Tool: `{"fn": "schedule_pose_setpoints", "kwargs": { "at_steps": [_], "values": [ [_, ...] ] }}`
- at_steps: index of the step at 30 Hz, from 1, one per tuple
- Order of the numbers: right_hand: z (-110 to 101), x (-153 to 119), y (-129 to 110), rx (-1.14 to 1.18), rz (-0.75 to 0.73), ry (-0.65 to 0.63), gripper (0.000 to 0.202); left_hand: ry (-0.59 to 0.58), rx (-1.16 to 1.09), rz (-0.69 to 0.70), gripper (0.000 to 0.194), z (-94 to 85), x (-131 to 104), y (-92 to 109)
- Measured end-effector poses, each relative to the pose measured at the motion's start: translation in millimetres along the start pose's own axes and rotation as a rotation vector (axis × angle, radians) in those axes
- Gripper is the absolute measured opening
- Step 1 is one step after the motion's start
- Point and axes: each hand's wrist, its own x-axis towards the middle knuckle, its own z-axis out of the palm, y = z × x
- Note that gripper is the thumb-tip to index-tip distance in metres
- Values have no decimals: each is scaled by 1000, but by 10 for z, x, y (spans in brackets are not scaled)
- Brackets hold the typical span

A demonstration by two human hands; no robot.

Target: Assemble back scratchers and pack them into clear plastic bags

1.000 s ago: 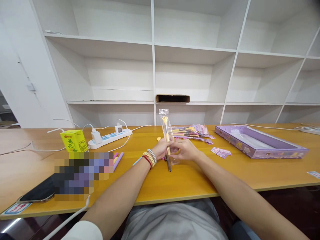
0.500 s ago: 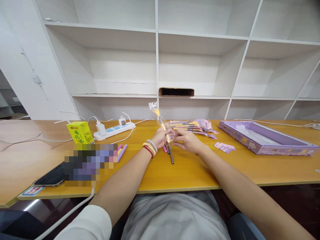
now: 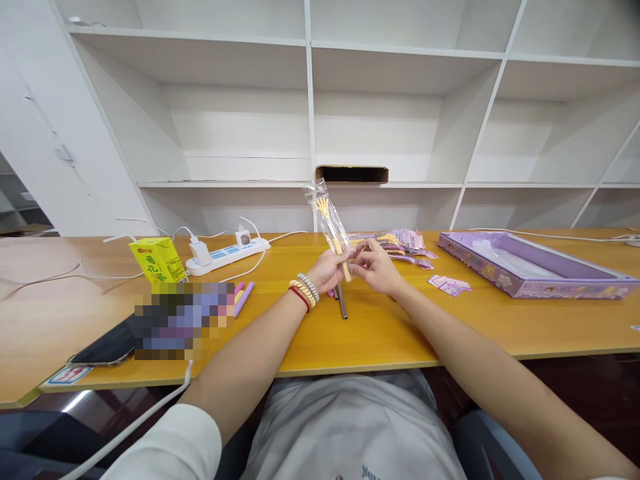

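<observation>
Wooden table (image 3: 470, 320), purple tray (image 3: 565, 289) at right, heap of packaged sticks (image 3: 411, 241) on the far side.
The left hand (image 3: 327, 269) and right hand (image 3: 376, 268) are mid-table: the left grips a yellow hand-topped stick (image 3: 338, 245) in clear wrapping; the right's fingers bend together beside its near end, holding or not, I cannot tell. Small cards (image 3: 450, 285) lie right.

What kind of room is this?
It looks like an office or workroom, though I can't be sure: there's a long wooden table, a white power strip, and big white shelves behind.
</observation>
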Motion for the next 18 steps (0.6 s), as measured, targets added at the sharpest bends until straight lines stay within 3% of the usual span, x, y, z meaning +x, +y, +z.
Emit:
{"fn": "schedule_pose_setpoints", "kwargs": {
  "at_steps": [3,8,13,18],
  "values": [
    [-3,11,2,42,64,-4,16,0,2,7,10,0,14,-1],
    [1,14,-10,139,231,-139,20,43,126,42,15,-57,48,-24],
    [-6,20,-1,75,230,-32,19,54,346,54,33,-75,30,14],
    [-35,32,13,-1,266,48,15,61,569,64,69,-4,-39,49]
  ]
}}
